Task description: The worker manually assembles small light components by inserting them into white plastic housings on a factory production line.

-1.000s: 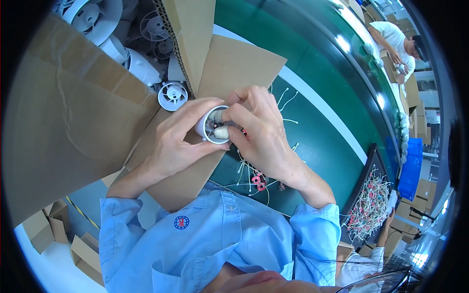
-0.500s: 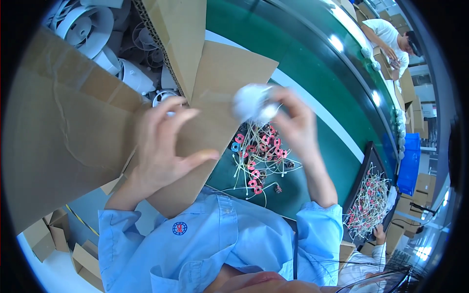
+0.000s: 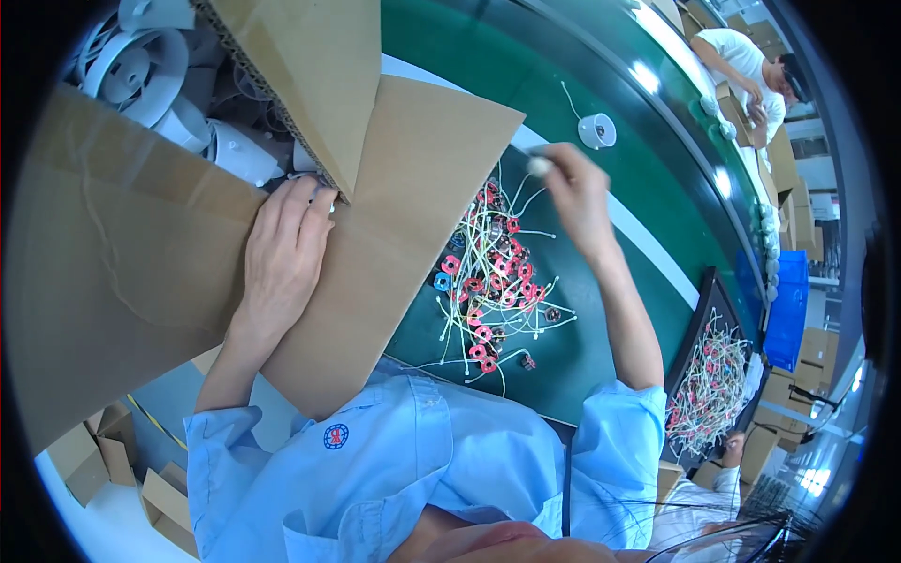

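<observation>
My left hand reaches over the edge of a big cardboard box, fingers together and bent inward. A bit of white shows at its fingertips; what they grip is mostly hidden. Inside the box lie several white plastic fan housings. My right hand is above the green work surface, closed in a pinch on something small, whitish and dark, too blurred to name. Beyond it, a white round housing with a wire rests on the green belt. Below is a pile of red motor coils with pale wires.
A cardboard flap slants between the box and the coil pile. At the right stands a black tray heaped with more wired coils, beside a blue bin. Across the belt a person in white works.
The white housing that was in my right hand now sits on the belt, and that hand has risen slightly. My left hand, spread before, has closed down into the box opening.
</observation>
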